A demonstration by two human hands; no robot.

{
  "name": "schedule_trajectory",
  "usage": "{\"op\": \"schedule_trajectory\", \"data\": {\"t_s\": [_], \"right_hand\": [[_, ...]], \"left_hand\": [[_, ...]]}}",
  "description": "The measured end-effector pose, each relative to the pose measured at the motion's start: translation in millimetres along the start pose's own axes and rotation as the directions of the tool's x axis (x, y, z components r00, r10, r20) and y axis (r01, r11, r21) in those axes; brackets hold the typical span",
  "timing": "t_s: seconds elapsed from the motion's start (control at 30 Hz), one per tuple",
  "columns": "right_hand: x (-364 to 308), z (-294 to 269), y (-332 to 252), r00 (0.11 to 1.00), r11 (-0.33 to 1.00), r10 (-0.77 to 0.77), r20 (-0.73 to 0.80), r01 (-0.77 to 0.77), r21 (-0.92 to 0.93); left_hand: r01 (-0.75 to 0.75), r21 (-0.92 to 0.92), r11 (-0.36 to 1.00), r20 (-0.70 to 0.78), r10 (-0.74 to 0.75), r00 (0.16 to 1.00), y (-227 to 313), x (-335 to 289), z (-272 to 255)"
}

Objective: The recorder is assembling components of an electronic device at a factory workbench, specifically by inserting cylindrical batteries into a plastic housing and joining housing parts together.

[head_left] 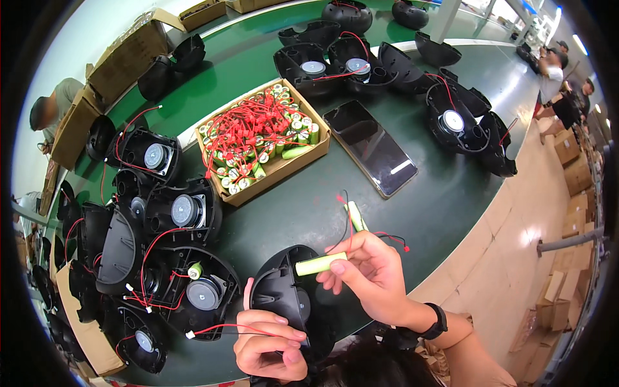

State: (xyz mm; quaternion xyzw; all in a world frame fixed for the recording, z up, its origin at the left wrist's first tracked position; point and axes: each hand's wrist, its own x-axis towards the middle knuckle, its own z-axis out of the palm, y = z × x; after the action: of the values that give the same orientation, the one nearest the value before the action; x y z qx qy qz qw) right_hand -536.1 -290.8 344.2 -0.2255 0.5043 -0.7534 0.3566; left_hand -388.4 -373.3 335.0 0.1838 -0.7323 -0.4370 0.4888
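Observation:
My right hand [374,277], wearing a dark wristband, pinches a light green battery [316,264] between thumb and fingers, with thin wires trailing from it. The battery is over the upper rim of a black speaker housing [278,290]. Around the housing's near left side, my left hand [271,342] is closed. From beside its fingers runs a red wire [222,327] ending in a small white plug. Another green battery [355,217] lies on the table just beyond my right hand. The inside of the housing is partly hidden by its wall and my hands.
A cardboard box [284,178] full of green batteries with red wires stands ahead. Right of it lies a black smartphone [372,148]. Black housings with round grey speakers [203,293] crowd the left, with others [313,68] at the far side. Several people are in the background.

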Motion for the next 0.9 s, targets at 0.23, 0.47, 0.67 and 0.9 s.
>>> {"op": "schedule_trajectory", "data": {"t_s": [0.23, 0.47, 0.67, 0.9], "right_hand": [[-2, 4, -3, 1.000, 0.993, 0.006, -0.010, -0.007, -0.122], [-6, 3, -3, 0.990, 0.990, 0.142, 0.020, -0.141, -0.024], [-6, -6, -2, 0.983, 0.985, 0.172, 0.060, -0.174, 0.015], [9, -25, -13, 0.897, 0.918, 0.288, 0.336, -0.358, 0.170]], "left_hand": [[-0.119, -0.008, 0.993, 0.139, 0.119, 0.983, -1, 3, -7], [-0.194, -0.033, 0.980, 0.192, 0.197, 0.961, -1, 8, 2], [-0.181, -0.022, 0.983, 0.340, 0.178, 0.924, 6, 16, 2], [-0.083, -0.110, 0.990, 0.255, 0.109, 0.961, -1, 15, -3]]}}
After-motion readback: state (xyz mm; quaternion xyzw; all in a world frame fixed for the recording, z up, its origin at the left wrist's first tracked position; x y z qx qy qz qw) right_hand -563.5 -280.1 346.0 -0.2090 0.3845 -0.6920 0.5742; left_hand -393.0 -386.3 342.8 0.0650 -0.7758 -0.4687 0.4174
